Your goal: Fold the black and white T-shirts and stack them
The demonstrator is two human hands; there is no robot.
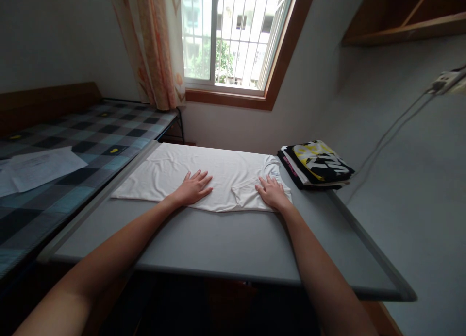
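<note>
A white T-shirt (225, 171) lies on the grey table, its neck opening to the right and its hem to the left. One sleeve is folded inward over the body near the right end. My left hand (193, 187) rests flat on the middle of the shirt near its front edge, fingers spread. Flat on the folded sleeve, just below the collar, lies my right hand (272, 193), its fingers also stretched out. Neither hand grips the cloth. Some wrinkles show in the fabric left of my left hand.
A stack of folded shirts (316, 166), mostly black, sits at the table's back right corner. The grey table (225, 243) stands beside a bed with a checked cover (120, 127), where paper sheets (43, 168) lie. Behind are a barred window (236, 40) and a curtain (156, 49).
</note>
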